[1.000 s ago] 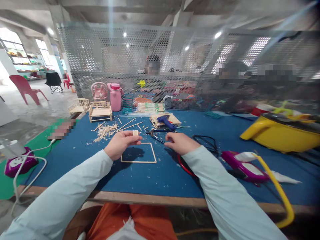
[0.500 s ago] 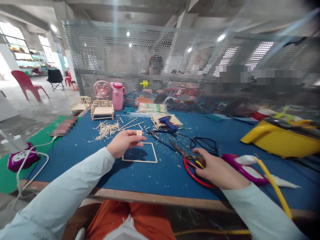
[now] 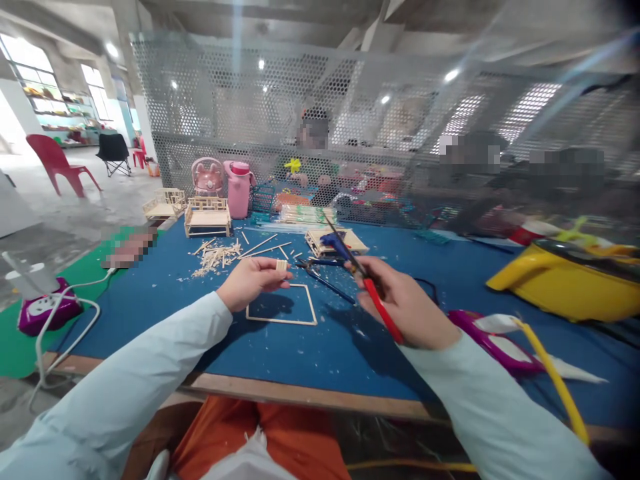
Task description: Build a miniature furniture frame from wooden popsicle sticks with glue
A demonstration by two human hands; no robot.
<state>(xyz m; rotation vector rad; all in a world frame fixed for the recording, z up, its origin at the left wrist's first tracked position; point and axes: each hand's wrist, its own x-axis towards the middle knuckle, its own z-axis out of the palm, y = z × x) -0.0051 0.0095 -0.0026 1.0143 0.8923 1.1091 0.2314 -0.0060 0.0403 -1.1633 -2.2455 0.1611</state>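
My left hand [image 3: 253, 281] pinches a small bundle of short wooden sticks [image 3: 281, 265] between thumb and fingers, above the table. Below it lies a thin rectangular frame of wooden sticks [image 3: 283, 322], partly shadowed. My right hand [image 3: 407, 300] is wrapped round red-handled scissors [image 3: 373, 297], raised off the table with the blades pointing up and away. Behind the scissors, a blue glue gun [image 3: 336, 245] rests on a small wooden stick piece [image 3: 357, 241]. Dark-handled pliers [image 3: 330, 283] lie between the two hands.
A heap of stick offcuts [image 3: 215, 257] lies beyond my left hand. Farther back stand small wooden stick models [image 3: 207, 217] and a pink flask [image 3: 239, 190]. To the right are a purple power strip [image 3: 500, 343] and a yellow container [image 3: 575, 280]. Behind the mesh partition [image 3: 275, 100] sits a person.
My right hand has lifted the scissors off the table and brought them left, blades turned upward. My left hand keeps its hold on the stick bundle, nearly still.
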